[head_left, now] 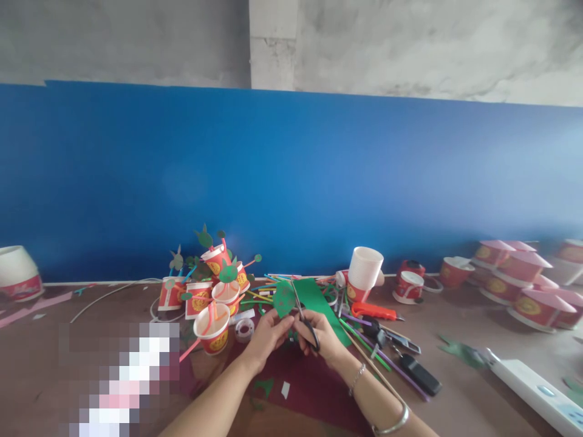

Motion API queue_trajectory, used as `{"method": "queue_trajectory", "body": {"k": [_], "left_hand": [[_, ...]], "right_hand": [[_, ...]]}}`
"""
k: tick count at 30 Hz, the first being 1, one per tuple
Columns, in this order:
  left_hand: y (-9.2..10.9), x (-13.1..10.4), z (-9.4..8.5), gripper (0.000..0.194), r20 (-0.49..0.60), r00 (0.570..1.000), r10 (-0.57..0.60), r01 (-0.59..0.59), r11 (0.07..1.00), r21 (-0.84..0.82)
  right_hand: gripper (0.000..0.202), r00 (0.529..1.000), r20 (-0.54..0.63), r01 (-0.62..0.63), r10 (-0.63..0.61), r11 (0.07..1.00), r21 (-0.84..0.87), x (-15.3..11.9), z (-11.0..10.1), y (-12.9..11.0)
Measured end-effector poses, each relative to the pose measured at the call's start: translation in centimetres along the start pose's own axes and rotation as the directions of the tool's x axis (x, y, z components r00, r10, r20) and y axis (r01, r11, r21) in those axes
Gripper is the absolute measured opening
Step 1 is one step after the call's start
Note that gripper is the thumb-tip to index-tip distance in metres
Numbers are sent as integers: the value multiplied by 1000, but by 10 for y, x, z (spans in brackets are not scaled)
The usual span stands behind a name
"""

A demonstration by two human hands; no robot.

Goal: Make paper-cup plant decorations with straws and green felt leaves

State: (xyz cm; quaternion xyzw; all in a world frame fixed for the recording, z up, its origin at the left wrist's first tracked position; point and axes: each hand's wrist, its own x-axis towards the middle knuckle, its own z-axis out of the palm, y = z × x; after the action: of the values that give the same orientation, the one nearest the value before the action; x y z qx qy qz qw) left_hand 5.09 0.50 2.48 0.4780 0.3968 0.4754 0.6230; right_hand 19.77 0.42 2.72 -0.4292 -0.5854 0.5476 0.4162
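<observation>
While the right hand (321, 334) grips the black-handled scissors (306, 321), fingers through the loops, the left hand (268, 334) pinches a green paper cutout (285, 298) just above the maroon sheet (314, 382). That paper looks thin, light and floppy, easily torn, so it is best held near the cut line. Just beyond lies more green sheet (319, 300), then decorated red paper cups (214, 328) with straws, against the blue wall (291, 182).

Matt green paper sheet (314, 297) at frame centre, scissors (306, 321) showed dull metal blades and black plastic handles; glossy printed paper cups (214, 331) stood left, over a smooth tabletop (455, 370).
</observation>
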Motion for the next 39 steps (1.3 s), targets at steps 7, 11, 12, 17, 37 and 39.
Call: {"method": "queue_trajectory", "body": {"k": [7, 11, 12, 17, 37, 39], "left_hand": [[3, -3, 3, 34, -82, 982, 170, -172, 985, -17], [0, -4, 4, 33, 40, 991, 131, -132, 991, 22], [-1, -3, 3, 35, 35, 992, 121, -122, 992, 31], [-6, 0, -2, 41, -190, 967, 172, -150, 981, 122], [-1, -7, 3, 35, -101, 990, 97, -100, 995, -28], [-2, -6, 1, 34, -119, 987, 107, -110, 994, -21]], "right_hand": [[35, 1000, 8, -21, 21, 1000, 1, -2, 11, 2], [37, 1000, 5, -10, 10, 1000, 0, -2, 12, 3], [37, 1000, 16, -7, 8, 1000, -6, -2, 12, 4], [37, 998, 57, -3, 4, 1000, -15, -2, 14, 4], [31, 998, 17, 54, -55, 997, 53, -3, 17, -1], [30, 998, 9, 67, -68, 996, 57, -3, 18, -2]]}}
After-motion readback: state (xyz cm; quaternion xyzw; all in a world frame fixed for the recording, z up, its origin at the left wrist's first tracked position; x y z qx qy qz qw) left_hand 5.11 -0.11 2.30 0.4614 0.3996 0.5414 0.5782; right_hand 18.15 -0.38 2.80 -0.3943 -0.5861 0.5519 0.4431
